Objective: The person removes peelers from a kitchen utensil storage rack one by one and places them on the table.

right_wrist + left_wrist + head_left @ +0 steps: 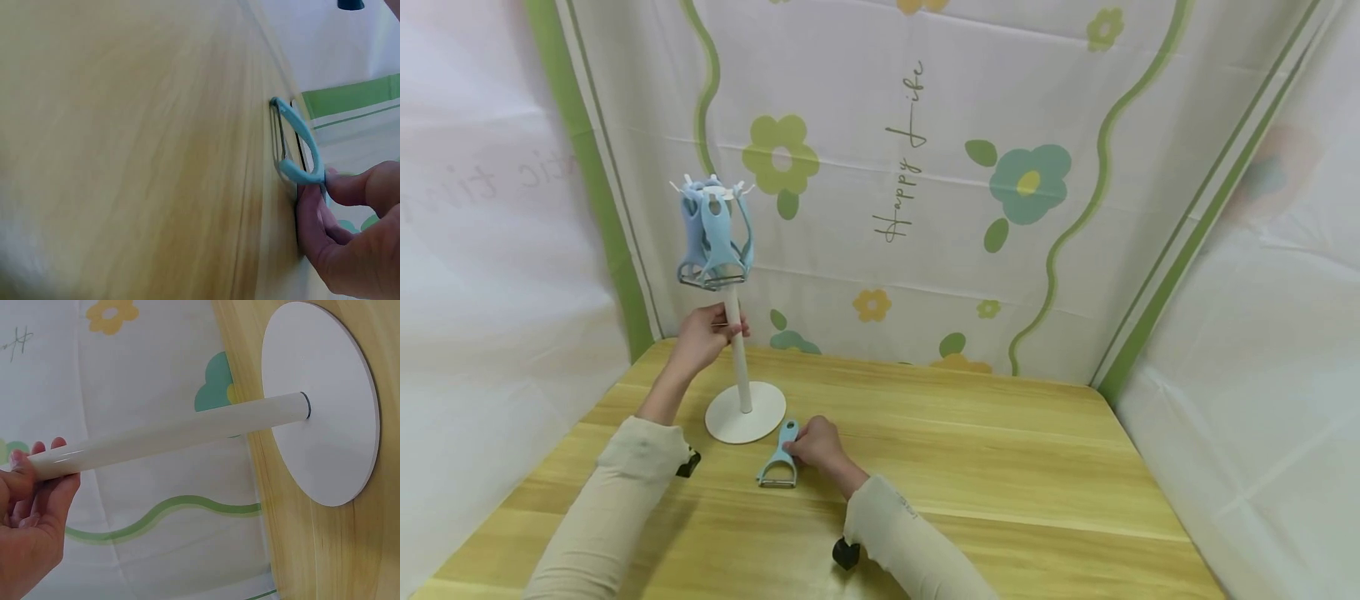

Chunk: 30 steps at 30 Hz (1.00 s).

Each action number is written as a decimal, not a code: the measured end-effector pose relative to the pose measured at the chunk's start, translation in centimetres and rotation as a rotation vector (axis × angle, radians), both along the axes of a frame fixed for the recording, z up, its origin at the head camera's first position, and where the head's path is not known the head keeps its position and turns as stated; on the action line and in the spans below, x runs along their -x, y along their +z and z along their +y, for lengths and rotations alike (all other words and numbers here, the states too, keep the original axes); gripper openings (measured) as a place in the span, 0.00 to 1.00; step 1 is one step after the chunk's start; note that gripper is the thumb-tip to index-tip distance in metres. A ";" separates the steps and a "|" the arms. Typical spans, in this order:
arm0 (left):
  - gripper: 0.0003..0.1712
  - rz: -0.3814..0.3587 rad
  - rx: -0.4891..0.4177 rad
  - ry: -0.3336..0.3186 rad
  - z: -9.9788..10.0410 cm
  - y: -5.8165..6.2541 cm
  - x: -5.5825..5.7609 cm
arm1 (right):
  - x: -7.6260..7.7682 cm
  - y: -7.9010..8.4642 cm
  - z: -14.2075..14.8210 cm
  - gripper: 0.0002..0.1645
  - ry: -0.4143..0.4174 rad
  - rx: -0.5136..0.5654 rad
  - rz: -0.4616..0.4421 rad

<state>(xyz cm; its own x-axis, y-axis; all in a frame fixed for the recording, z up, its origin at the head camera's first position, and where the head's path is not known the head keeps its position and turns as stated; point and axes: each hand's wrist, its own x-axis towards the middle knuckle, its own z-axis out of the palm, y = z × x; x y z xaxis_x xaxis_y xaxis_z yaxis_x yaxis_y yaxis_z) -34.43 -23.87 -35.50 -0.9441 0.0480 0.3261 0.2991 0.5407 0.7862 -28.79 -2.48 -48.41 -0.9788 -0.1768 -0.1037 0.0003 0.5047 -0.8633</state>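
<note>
My left hand (702, 335) grips the white post (739, 358) of an upright stand, just under the things hanging from it; the left wrist view shows thumb and fingers around the post. Several blue peelers (718, 237) hang from the white hooks (730, 192) at the top. Beside the stand's round base (730, 427), my right hand (822, 442) pinches the handle of a light blue peeler (786, 442). That peeler is at the tabletop, its blade end pointing toward me. In the right wrist view, thumb and fingers hold the peeler (305, 134) close to its head.
The wooden table (1000, 467) extends to the right of both hands. Behind it hangs a white curtain (850, 217) with flowers and lettering; more pale sheets (1262, 350) enclose the sides. Black pieces (846, 553) are at the undersides of the sleeves.
</note>
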 end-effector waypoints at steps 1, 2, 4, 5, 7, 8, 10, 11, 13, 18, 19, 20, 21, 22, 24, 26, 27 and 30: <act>0.13 -0.002 -0.001 0.000 0.0 0.0 0.0 | 0.0 0.0 0.0 0.08 0.002 0.000 0.000; 0.14 -0.005 -0.001 -0.001 -0.1 0.0 -0.1 | 0.0 -0.1 0.0 0.07 0.006 0.006 0.000; 0.14 -0.008 -0.001 -0.001 -0.1 0.0 -0.1 | 0.0 -0.1 0.1 0.07 0.013 0.022 0.001; 0.14 -0.007 0.002 0.000 -0.1 0.0 -0.1 | 0.0 -0.1 0.1 0.06 0.015 0.030 -0.002; 0.13 -0.003 0.008 0.002 -0.1 0.0 0.0 | -0.1 0.0 0.2 0.05 0.020 0.049 -0.007; 0.13 -0.001 0.007 0.001 -0.1 0.1 0.0 | -0.1 0.1 0.2 0.05 0.026 0.055 -0.006; 0.13 0.004 0.007 0.001 -0.1 0.1 0.0 | -0.1 0.3 0.3 0.05 0.038 0.057 -0.002; 0.13 0.006 0.008 0.000 -0.1 0.1 0.1 | -0.2 0.4 0.4 0.06 0.045 0.048 0.000; 0.12 0.007 0.008 0.000 -0.1 0.1 0.1 | -0.2 0.5 0.5 0.09 0.065 0.009 0.020; 0.13 0.011 0.001 -0.003 0.0 0.0 -0.1 | 0.2 0.9 1.0 0.19 0.117 -0.124 0.080; 0.13 0.012 -0.001 -0.003 0.0 0.0 -0.1 | 0.4 1.1 1.1 0.20 0.123 -0.142 0.090; 0.13 0.013 -0.007 -0.003 0.0 0.0 -0.1 | 0.5 1.2 1.2 0.20 0.121 -0.157 0.102; 0.13 0.014 -0.011 -0.003 0.0 0.0 -0.1 | 0.7 1.5 1.4 0.19 0.120 -0.166 0.118; 0.13 0.015 -0.012 -0.001 0.0 0.0 -0.1 | 0.8 1.8 1.5 0.19 0.117 -0.178 0.131; 0.13 0.014 -0.015 0.001 0.0 0.0 0.0 | 1.1 2.5 1.9 0.18 0.112 -0.178 0.152; 0.13 0.006 -0.022 0.001 0.0 -0.1 0.1 | 1.4 3.5 2.2 0.19 0.107 -0.166 0.177; 0.13 0.002 -0.026 0.002 0.0 -0.1 0.1 | 1.6 4.0 2.4 0.19 0.109 -0.155 0.181; 0.14 -0.009 -0.030 -0.001 0.0 -0.1 0.2 | 1.9 5.5 2.9 0.20 0.114 -0.112 0.191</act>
<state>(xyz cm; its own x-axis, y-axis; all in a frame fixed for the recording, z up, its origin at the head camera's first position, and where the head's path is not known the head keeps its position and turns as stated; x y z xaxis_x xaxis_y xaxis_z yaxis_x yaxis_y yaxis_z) -34.62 -23.84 -35.56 -0.9470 0.0391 0.3188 0.2922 0.5169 0.8046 -30.67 0.37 -42.94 -0.9569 -0.2849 0.0560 -0.2198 0.5849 -0.7807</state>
